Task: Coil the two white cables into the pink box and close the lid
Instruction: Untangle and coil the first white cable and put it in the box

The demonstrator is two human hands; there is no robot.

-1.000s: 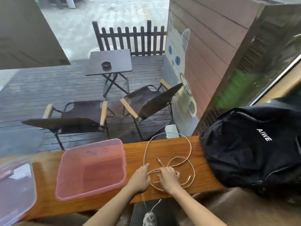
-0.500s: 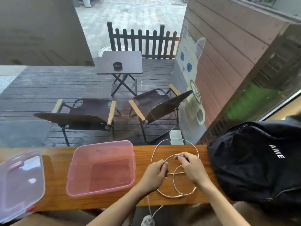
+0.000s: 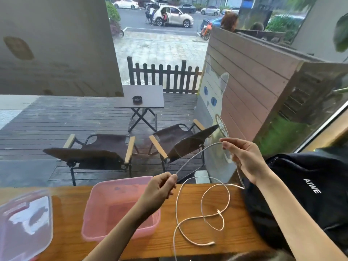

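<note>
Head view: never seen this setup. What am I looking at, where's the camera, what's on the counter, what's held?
There is no robot: a person works with bare hands, filmed by one wide-angle camera worn on the head, looking forward and down. The left hand and right hand each pinch a white cable, stretched in the air between them; more white cable lies in loose loops on the wooden counter. How the two cables divide I cannot tell. The open pink box sits left of the loops, its clear lid off at far left. A black backpack rests at right.
</note>
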